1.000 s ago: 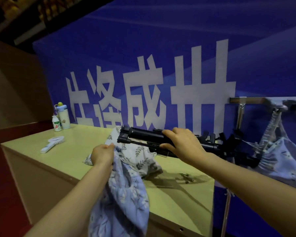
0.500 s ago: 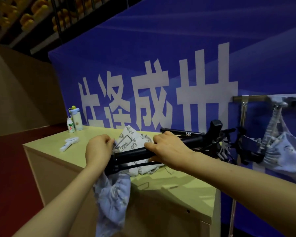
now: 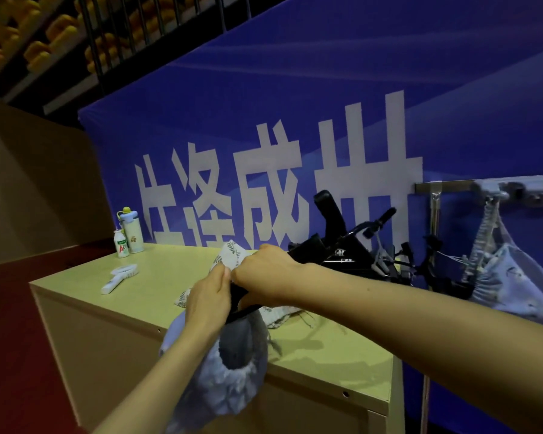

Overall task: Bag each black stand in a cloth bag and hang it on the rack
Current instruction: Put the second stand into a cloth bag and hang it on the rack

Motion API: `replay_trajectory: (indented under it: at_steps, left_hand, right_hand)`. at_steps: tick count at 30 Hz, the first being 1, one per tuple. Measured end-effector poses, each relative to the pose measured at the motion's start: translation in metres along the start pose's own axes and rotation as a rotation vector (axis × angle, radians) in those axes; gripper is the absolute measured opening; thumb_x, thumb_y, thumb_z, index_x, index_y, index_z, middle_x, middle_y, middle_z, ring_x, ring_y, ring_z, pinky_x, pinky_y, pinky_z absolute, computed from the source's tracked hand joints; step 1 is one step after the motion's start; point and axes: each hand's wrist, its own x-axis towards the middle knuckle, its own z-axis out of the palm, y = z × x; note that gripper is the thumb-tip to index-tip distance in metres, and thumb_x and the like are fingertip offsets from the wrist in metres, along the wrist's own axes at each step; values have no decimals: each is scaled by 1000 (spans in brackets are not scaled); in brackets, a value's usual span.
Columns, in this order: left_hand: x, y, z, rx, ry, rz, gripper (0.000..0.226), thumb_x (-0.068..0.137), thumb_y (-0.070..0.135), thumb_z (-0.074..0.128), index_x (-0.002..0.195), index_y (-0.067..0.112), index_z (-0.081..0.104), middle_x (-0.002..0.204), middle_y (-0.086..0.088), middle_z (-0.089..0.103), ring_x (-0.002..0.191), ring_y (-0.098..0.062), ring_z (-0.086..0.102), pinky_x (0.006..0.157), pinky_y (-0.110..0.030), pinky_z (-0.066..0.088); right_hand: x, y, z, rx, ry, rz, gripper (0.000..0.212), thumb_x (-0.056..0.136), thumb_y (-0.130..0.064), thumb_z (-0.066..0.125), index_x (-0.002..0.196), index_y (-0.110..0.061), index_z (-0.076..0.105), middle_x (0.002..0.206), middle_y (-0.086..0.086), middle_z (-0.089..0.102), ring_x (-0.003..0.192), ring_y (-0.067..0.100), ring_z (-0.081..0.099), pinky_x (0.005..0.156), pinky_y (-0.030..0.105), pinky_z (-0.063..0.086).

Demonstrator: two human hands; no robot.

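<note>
Head view: right hand (image 3: 264,274) grips folded black metal stand (image 3: 242,310), long axis slanting down-left into pale blue cloth bag (image 3: 232,383); left hand (image 3: 209,296), nearer, pinches bag rim.

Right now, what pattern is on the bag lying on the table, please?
Bag: dark leaf sprigs on white, head view.

You are in a big hall like a store room: a huge blue banner (image 3: 295,89) with white signs, a wooden counter (image 3: 170,270), a metal rack (image 3: 452,184), high shelves (image 3: 85,48) of yellow things (image 3: 57,28).
</note>
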Motion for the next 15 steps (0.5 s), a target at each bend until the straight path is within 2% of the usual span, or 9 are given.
replay_trajectory:
  at_steps: [3, 5, 6, 8, 10, 11, 13, 15]
  left_hand:
    - [-3, 4, 6, -22, 53, -33, 32, 100, 18, 32, 69, 15, 38, 76, -19, 54, 71, -36, 49, 60, -35, 29]
    - [-3, 5, 9, -15, 63, -84, 32, 98, 17, 34, 66, 16, 36, 70, -14, 51, 70, -35, 47, 60, -35, 29]
    - [-1, 5, 10, 5, 60, -126, 32, 97, 17, 36, 65, 17, 35, 68, -10, 49, 71, -34, 47, 61, -35, 30]
    - [5, 2, 11, 68, 58, -197, 19, 94, 17, 41, 77, 14, 49, 78, -9, 57, 82, -36, 55, 66, -35, 36]
    - [10, -5, 10, 61, 90, -246, 23, 95, 20, 38, 90, 8, 56, 95, -14, 64, 92, -36, 58, 69, -34, 37]
    - [12, -7, 8, 8, 118, -278, 28, 97, 22, 34, 89, 7, 56, 96, -16, 63, 92, -37, 57, 69, -35, 36]
    - [13, -5, 4, -118, 175, -357, 31, 98, 22, 30, 86, 7, 54, 90, -15, 59, 89, -36, 56, 70, -36, 36]
    - [13, 0, 0, -190, 217, -405, 30, 98, 20, 30, 86, 7, 54, 85, -12, 55, 84, -33, 53, 71, -35, 36]
  right_hand:
    - [4, 0, -8, 16, -101, -12, 36, 90, -45, 53, 100, -11, 61, 61, -4, 38, 67, 19, 48, 60, 31, 40]
    - [3, 0, -10, -29, -89, -16, 35, 92, -44, 51, 98, -11, 60, 64, -3, 42, 65, 18, 48, 62, 32, 42]
    - [2, 1, -9, -49, -21, -30, 33, 93, -41, 51, 98, -10, 61, 68, -2, 47, 67, 18, 51, 64, 33, 45]
    - [-5, 0, -5, -64, 255, -119, 21, 90, -27, 56, 95, -9, 64, 79, 3, 59, 75, 22, 57, 68, 35, 48]
    - [-19, -1, 12, 44, 612, -243, 9, 84, -15, 59, 83, -7, 64, 75, 7, 61, 69, 23, 54, 62, 33, 43]
    - [-27, -1, 22, 107, 697, -266, 9, 83, -15, 58, 79, -8, 62, 73, 7, 61, 66, 23, 52, 59, 33, 41]
    - [-41, -4, 45, 230, 622, -154, 15, 87, -23, 54, 82, -9, 59, 78, 8, 60, 68, 25, 54, 56, 35, 46]
    - [-43, -6, 62, 392, 347, 145, 29, 89, -39, 53, 101, -13, 55, 99, 7, 60, 87, 26, 58, 69, 39, 50]
